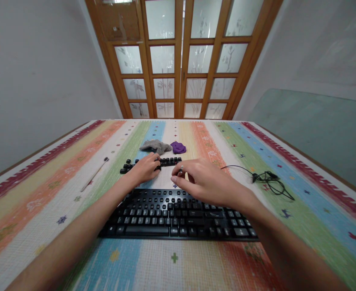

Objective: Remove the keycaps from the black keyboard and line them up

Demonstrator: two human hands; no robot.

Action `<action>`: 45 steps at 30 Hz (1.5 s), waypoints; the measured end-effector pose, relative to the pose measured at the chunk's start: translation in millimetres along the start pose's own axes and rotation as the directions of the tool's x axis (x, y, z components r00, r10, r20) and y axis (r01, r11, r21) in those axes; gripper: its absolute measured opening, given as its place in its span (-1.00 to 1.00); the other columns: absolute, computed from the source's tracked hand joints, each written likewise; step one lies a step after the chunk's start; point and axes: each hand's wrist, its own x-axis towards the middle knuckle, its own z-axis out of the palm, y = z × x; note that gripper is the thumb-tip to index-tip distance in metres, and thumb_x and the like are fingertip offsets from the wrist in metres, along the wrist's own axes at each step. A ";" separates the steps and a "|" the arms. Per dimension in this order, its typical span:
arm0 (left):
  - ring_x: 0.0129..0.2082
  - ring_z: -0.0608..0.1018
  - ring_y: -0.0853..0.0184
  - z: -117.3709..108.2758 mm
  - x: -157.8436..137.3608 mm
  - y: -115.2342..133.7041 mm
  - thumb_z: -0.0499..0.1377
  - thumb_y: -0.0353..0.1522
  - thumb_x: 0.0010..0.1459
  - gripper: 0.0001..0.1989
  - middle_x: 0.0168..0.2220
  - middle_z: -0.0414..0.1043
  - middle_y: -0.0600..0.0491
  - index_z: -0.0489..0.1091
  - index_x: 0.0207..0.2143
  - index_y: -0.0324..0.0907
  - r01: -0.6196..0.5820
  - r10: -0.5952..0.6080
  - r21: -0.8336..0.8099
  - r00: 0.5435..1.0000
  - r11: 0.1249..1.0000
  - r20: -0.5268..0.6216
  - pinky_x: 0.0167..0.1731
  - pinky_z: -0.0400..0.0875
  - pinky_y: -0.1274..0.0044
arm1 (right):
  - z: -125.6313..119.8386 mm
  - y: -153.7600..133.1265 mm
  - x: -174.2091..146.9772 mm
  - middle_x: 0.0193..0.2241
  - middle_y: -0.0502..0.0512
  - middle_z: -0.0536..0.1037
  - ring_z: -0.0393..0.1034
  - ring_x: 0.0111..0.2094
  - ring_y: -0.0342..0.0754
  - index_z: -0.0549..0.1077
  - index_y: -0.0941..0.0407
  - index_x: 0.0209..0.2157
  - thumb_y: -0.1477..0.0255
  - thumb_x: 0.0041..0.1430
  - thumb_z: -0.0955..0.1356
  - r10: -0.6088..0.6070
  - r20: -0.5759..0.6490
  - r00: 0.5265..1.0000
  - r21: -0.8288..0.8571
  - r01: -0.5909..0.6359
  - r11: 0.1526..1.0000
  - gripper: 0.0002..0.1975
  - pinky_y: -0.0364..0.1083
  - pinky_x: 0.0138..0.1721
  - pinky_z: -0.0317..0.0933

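Leftmost on the striped tablecloth [53, 206]: a brush [92, 178], lying aslant, dark head pointing away from the wearer. Next, loose caps [169, 162], black, in rough rows behind the keyboard [178, 221], on both sides of the left hand [147, 166]. That hand is bent palm-down over them, fingertips among the pieces; cannot tell whether it grips one. Beyond it, a crumpled gray cloth [154, 146] with a purple cloth [178, 148] at its right end. Keyboard lies flat, central, nearest the wearer; its upper left rows look bare of caps, small stubs showing, while lower rows are covered. Should be stiff and fairly light, best held by the two short ends. Right hand [204, 182] hangs over the keyboard's far edge, thumb and bent fingers pinching what seems a single cap [181, 169] (too small to read any letter). Such a piece is probably feather-light, hard and smooth, apt to slip; take it by opposite side walls, fingertips only, leaving the hollow underside free. Far right, a thin cable [275, 185], loosely bundled, one strand running back toward the right hand.
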 end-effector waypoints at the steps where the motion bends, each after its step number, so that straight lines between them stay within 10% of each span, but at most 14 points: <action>1: -0.10 0.42 0.12 0.6 0.0 -0.4 0.13 -0.48 0.15 -0.88 -0.12 0.39 -0.14 0.47 -0.36 -0.25 0.002 -0.002 -0.012 1.000 1.000 0.001 -0.10 0.43 0.28 | 0.0 0.1 0.2 -0.38 0.12 0.57 0.40 -0.36 -0.08 0.55 0.19 -0.23 0.40 0.32 0.24 -0.002 -0.001 1.000 0.000 0.002 1.000 -0.74 -0.12 -0.32 0.15; 19: -0.06 0.43 0.13 -3.5 -11.6 -4.3 0.14 -0.42 0.17 -0.90 -0.08 0.38 -0.12 0.44 -0.28 -0.22 0.013 -0.017 -0.063 0.998 0.998 -0.058 -0.06 0.42 0.26 | -1.9 3.7 0.3 -0.38 0.11 0.59 0.41 -0.40 -0.10 0.56 0.18 -0.21 0.41 0.30 0.26 -0.011 0.063 0.998 0.057 0.008 0.998 -0.75 -0.13 -0.34 0.14; 30: -0.05 0.49 0.25 -32.9 -61.1 67.5 -0.01 -0.38 0.35 -0.77 -0.05 0.43 -0.06 0.43 -0.09 -0.17 -0.002 0.012 -0.342 1.000 0.940 0.028 -0.02 0.44 0.36 | 18.1 19.4 10.1 -0.31 0.17 0.66 0.50 -0.35 -0.10 0.62 0.21 -0.21 0.41 0.25 0.30 -0.167 0.356 0.919 0.186 0.106 0.977 -0.73 -0.14 -0.27 0.24; 37: 0.04 0.46 0.23 -19.6 -80.6 85.8 0.05 -0.40 0.34 -0.79 0.00 0.45 -0.05 0.43 -0.05 -0.14 0.028 -0.038 -0.441 0.999 0.897 -0.014 0.09 0.39 0.33 | 30.9 26.2 11.4 -0.47 0.14 0.61 0.45 -0.51 -0.15 0.60 0.28 -0.28 0.38 0.25 0.28 -0.015 0.369 0.929 0.372 -0.132 0.919 -0.70 -0.17 -0.44 0.28; 45: 0.07 0.44 0.20 -10.2 -85.8 90.1 0.03 -0.40 0.35 -0.77 0.04 0.43 -0.06 0.42 -0.03 -0.15 0.011 -0.054 -0.455 0.995 0.890 -0.083 0.10 0.37 0.28 | 57.5 46.9 -20.6 -0.44 0.17 0.59 0.50 -0.48 -0.08 0.54 0.24 -0.31 0.13 0.18 0.35 0.238 0.299 0.924 0.668 -0.381 0.639 -0.59 -0.11 -0.48 0.39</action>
